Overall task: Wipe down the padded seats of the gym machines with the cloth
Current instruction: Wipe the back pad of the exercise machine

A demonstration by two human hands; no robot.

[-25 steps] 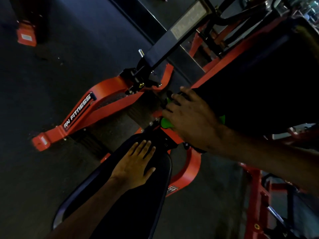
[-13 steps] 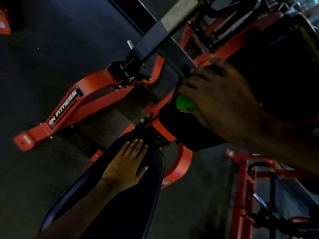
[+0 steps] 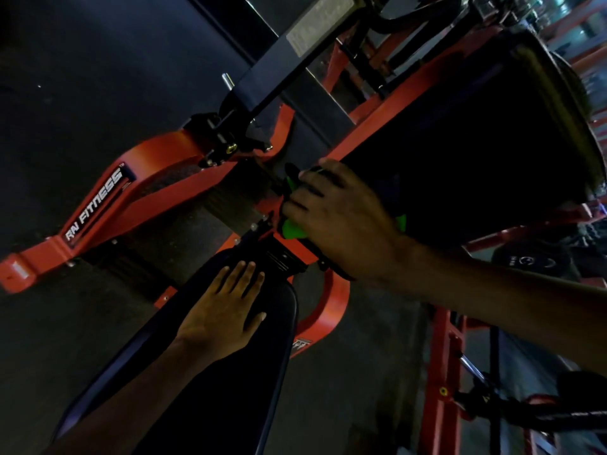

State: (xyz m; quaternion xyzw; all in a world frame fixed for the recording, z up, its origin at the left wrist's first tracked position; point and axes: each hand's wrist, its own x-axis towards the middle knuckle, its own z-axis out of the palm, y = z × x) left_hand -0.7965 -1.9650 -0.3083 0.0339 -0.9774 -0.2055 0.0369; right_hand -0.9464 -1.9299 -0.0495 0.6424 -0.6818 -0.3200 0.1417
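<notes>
Right hand [image 3: 341, 218] grips bright green cloth [image 3: 292, 229], fingers curled round it, pressing it on lower end of large black padded backrest [image 3: 476, 142]. Left hand [image 3: 226, 310] lies flat, fingers straight, on black padded seat [image 3: 230, 389]. Wiping looks mid-way; cleaned patches not discernible; neighbouring red-framed machine [image 3: 440, 372] probably left.

Both forearms are bare, as are the left grip [image 3: 223, 311] and the right grip [image 3: 341, 221]; the left's nails are short.

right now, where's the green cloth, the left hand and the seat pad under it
green cloth [image 3: 293, 230]: head view, bright lower lobe
left hand [image 3: 226, 311]: head view, back of the hand
seat pad [image 3: 236, 399]: head view, bare black upholstery
</notes>
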